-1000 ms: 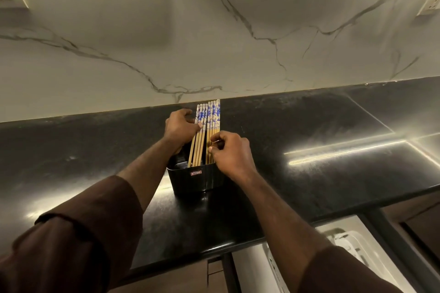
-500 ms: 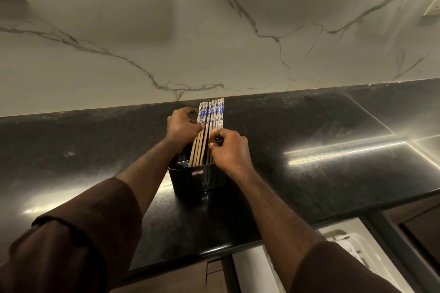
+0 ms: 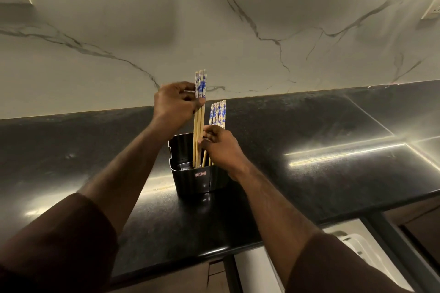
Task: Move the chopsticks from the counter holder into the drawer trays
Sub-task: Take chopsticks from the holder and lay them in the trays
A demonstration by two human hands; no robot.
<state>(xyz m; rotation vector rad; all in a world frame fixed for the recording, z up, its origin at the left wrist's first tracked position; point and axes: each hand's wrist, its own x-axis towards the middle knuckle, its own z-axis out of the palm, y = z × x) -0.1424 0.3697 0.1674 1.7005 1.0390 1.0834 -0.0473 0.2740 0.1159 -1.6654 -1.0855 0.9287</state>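
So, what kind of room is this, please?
Most likely a home kitchen: a dark stone counter, a marble wall behind it, and chopsticks standing in a black holder.

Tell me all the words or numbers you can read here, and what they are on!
Black holder: a small reddish label on its front, print too small and blurred to read.
Chopsticks in the left hand and those by the right hand: blue flower patterns only, no words.
Nothing else carries readable text.
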